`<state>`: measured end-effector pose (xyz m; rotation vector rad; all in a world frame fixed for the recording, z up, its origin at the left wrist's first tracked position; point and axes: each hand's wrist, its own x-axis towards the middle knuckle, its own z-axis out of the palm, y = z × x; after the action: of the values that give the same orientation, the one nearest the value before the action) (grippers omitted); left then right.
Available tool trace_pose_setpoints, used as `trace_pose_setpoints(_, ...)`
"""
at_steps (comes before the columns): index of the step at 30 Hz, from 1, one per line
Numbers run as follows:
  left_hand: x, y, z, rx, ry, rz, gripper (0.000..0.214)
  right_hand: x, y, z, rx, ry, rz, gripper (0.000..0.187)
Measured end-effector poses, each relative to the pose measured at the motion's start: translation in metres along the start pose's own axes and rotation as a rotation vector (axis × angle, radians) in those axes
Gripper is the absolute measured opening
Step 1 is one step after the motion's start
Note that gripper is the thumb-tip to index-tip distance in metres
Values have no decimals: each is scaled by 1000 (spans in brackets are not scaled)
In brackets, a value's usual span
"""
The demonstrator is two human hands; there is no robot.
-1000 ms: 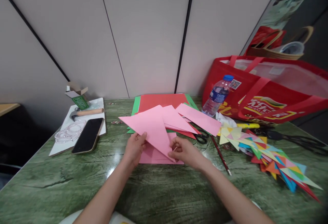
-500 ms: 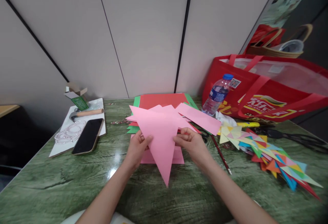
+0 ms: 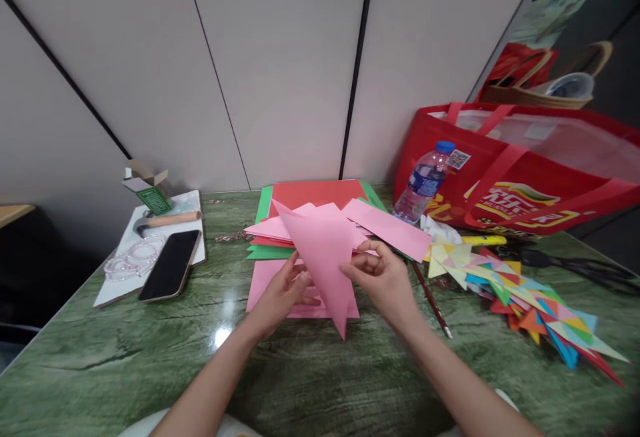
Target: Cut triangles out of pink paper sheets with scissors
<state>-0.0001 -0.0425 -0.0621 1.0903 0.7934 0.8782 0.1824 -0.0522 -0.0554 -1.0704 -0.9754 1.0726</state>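
A folded sheet of pink paper [image 3: 323, 247], pointed at top left and at the bottom, is held tilted above the green table. My right hand [image 3: 383, 277] pinches its right edge between thumb and fingers. On the paper's lower left side is my left hand [image 3: 285, 290], thumb and fingers apart, some fingertips partly behind the sheet. Under both hands lies flat pink paper [image 3: 260, 283]. Just behind is a pile of folded pink pieces [image 3: 270, 229] over folded green pieces [image 3: 265, 252], and a pink strip [image 3: 393, 230] rests at its right.
Red and green sheets [image 3: 320, 191] lie by the wall. On the right are a water bottle [image 3: 427, 180], a red bag [image 3: 500, 177], a pencil [image 3: 433, 300], multicoloured folded paper [image 3: 530, 297] and black scissors [image 3: 575, 267]. A phone [image 3: 170, 267] and a wooden-handled tool [image 3: 170, 220] are left.
The pink paper has turned, its lower point swinging right and its upper left corner moving inward. My left hand has loosened from its edge; my right hand still grips it.
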Motion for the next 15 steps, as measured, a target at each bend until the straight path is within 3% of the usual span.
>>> trace_pose_setpoints(4, -5, 1, -1, -168, -137, -29, 69, -2, -2, 2, -29, -55, 14, 40)
trace_pose_setpoints(8, -7, 3, 0, -265, -268, -120, 88, -6, -1, 7, 21, -225, 137, 40)
trace_pose_setpoints(12, -8, 5, 0, -287, -301, -168, 98, -12, 1, 13, 46, -396, 235, 40)
trace_pose_setpoints(15, -10, 5, -3, -323, -304, -168, 100, -14, 1, 14, 36, -449, 269, 40)
